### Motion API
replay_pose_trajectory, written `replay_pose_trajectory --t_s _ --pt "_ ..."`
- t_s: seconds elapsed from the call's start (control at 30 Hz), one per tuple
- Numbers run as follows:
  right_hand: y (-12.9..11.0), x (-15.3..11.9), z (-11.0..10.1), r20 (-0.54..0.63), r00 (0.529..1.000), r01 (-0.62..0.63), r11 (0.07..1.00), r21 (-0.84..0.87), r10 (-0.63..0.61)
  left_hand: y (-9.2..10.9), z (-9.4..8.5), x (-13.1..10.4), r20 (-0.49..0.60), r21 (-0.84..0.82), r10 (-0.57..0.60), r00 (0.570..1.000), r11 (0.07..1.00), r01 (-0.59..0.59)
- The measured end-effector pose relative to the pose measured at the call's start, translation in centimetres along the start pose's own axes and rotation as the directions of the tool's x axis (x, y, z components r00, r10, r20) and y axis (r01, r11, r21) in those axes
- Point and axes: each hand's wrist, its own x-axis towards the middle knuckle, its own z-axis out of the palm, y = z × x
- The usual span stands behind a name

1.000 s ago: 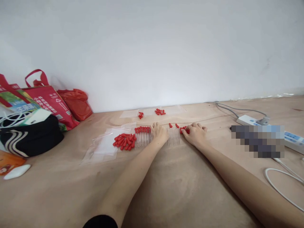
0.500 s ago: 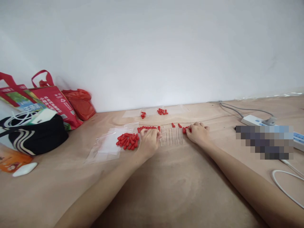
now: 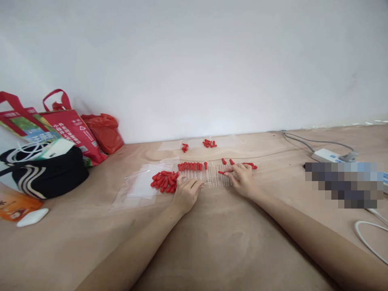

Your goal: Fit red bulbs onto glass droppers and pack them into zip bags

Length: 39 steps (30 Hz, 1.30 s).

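Observation:
My left hand [image 3: 188,194] is closed in a pinch on a thin clear dropper tube [image 3: 207,184], which points to the right. Between the fingertips of my right hand [image 3: 242,180] is a red rubber bulb [image 3: 221,172], apart from the tube. Below and between the hands lies a row of clear tubes [image 3: 214,169] side by side. To its left, several tubes are capped with red bulbs [image 3: 190,165]. A pile of loose red bulbs [image 3: 163,181] rests on clear plastic bags [image 3: 141,184] beside my left hand. A few more bulbs [image 3: 250,165] lie beyond my right hand.
Near the wall are flat clear bags [image 3: 227,141] with small groups of red bulbs [image 3: 209,143]. On the left stand a black pouch [image 3: 57,173], shopping bags [image 3: 72,129] and a white case [image 3: 32,217]. A power strip [image 3: 325,155] with cables lies at the right.
My right hand has moved left from the loose bulbs, bringing one red bulb toward the left hand. My left hand has come slightly nearer me, with the tube now showing at its fingertips.

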Motion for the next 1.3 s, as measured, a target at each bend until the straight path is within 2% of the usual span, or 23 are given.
replay_pose_trajectory --t_s 0.13,0.27,0.47,0.77,1.3 --pt "-1.9 -0.6 0.1 0.113 0.985 0.127 0.992 0.014 -0.128 0.0 -0.1 0.0 0.009 -0.006 -0.003 1.0 1.0 0.003" --pt "-2.7 -0.8 -0.1 0.191 0.963 0.187 0.982 0.03 -0.189 0.0 -0.1 0.1 0.019 -0.008 0.011 1.0 1.0 -0.011" --pt "-2.8 -0.9 0.0 0.217 0.96 0.163 0.983 0.086 -0.178 -0.1 0.1 0.0 -0.008 -0.002 0.032 0.999 0.999 -0.032" --pt "-3.0 -1.1 0.2 0.263 0.95 0.141 0.983 0.121 -0.168 0.2 0.1 0.0 -0.113 -0.015 0.144 0.983 0.989 -0.147" --pt "-2.6 -1.0 0.6 0.284 0.932 0.184 0.969 0.164 -0.225 -0.3 0.3 0.0 -0.13 -0.015 0.195 0.972 0.98 -0.199"
